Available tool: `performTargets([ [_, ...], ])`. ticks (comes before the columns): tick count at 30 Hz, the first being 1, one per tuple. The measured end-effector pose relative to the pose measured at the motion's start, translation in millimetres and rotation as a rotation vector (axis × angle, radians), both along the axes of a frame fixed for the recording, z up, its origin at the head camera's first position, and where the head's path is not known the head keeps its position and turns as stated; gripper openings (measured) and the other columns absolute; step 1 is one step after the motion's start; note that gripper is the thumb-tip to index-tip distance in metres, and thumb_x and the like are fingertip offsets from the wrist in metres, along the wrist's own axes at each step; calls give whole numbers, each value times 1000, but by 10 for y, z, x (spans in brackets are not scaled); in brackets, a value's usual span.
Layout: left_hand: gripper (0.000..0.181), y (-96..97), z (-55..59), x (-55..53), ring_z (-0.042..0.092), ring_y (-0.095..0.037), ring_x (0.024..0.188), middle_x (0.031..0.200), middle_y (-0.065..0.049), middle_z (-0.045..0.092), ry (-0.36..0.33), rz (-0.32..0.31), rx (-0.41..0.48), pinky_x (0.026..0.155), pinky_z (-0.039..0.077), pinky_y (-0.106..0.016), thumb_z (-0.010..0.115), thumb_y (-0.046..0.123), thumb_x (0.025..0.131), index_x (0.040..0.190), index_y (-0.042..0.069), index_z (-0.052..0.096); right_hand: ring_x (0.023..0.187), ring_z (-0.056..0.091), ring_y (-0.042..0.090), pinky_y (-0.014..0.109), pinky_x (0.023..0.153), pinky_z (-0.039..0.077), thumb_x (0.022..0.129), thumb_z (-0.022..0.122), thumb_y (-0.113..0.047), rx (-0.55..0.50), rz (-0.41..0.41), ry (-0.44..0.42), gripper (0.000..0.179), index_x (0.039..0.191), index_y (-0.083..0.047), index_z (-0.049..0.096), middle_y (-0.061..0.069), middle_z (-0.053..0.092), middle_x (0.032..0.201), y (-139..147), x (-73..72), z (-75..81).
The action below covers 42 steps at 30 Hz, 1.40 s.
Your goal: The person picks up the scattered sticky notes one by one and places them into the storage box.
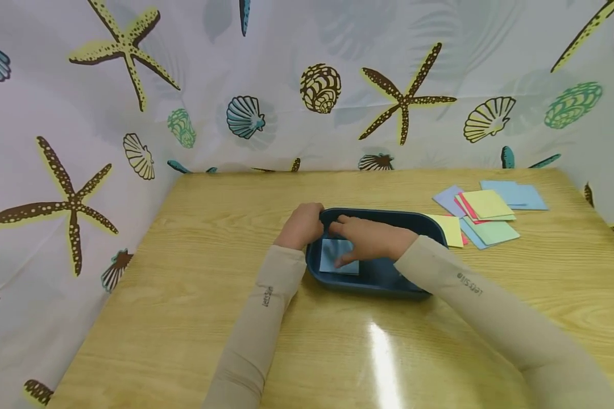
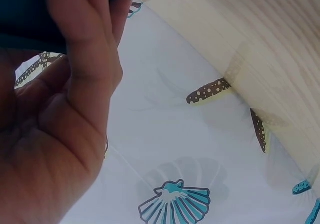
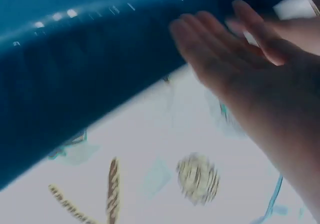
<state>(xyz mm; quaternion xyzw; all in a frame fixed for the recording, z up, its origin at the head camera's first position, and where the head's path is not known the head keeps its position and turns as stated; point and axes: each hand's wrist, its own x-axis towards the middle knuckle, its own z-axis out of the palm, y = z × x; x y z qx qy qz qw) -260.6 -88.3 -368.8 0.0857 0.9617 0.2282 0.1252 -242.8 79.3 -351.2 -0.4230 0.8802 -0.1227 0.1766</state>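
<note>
Though near tub point(image 1: 370, 289), colourful notes point(image 1: 488, 204)

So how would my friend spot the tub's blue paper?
On the table, find the dark blue tub. Inside its left end, below the right hand, lies a light blue paper square. Unlike the colourful papers to the tub's right, it's inside.
</note>
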Motion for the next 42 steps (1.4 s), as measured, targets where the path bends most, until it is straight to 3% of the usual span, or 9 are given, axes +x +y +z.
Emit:
performTargets([
  [3,34,-27,-12,10,58,-23,91,116,-14,64,24,11,-6,82,49,-34,51,-3,91,124,0,61,112,55,32,45,94,44,88,70,-29,-192,-26,13,50,126,0,56,15,56,122,188,-57,168],
  [5,36,-38,-7,16,58,-23,98,121,-14,62,39,19,-18,88,49,-36,51,-3,92,127,0,59,111,55,33,47,95,44,90,69,-25,-280,-87,61,42,121,1,59,16,58,120,356,-137,265],
  [8,39,-49,-4,21,58,-24,105,127,-16,59,40,27,-23,93,47,-37,50,-2,93,132,-1,55,109,55,35,50,95,43,93,65,-20,-324,-240,134,34,117,3,60,18,60,116,657,-283,350],
  [11,40,-47,-11,21,57,-24,108,129,-16,58,28,31,-25,94,47,-37,50,-2,93,133,-1,55,111,51,40,54,96,41,95,61,-18,-330,-408,149,33,118,6,59,23,58,118,972,-421,356],
  [17,41,-39,-38,32,57,-25,108,129,-16,58,6,27,-19,94,47,-38,50,-3,93,134,-1,54,119,39,51,62,96,34,99,51,-23,-272,-666,97,46,128,13,48,36,44,129,1562,-625,212],
  [23,41,-35,-35,50,58,-25,107,128,-16,59,0,31,-11,93,48,-37,49,-3,93,133,-1,54,117,32,61,66,95,32,96,52,-23,-101,-809,27,60,131,23,35,45,34,130,1985,-683,-64],
  [28,41,-26,-30,50,58,-25,109,128,-16,59,0,33,-7,93,48,-38,49,-3,93,133,0,54,109,29,68,71,87,33,93,52,-36,86,-924,-39,72,125,27,35,52,29,120,2221,-663,-309],
  [33,41,-15,-37,49,58,-25,110,129,-15,58,4,22,-10,93,48,-38,49,-3,93,133,0,54,105,33,66,67,83,37,92,53,-42,115,-927,-46,76,116,28,38,51,33,114,2365,-658,-431],
  [42,41,0,-31,25,58,-25,105,128,-16,59,21,13,-3,91,48,-38,48,-3,93,133,-1,54,102,36,65,69,85,33,86,60,-45,148,-976,48,78,112,26,44,49,40,106,2313,-695,-402],
])
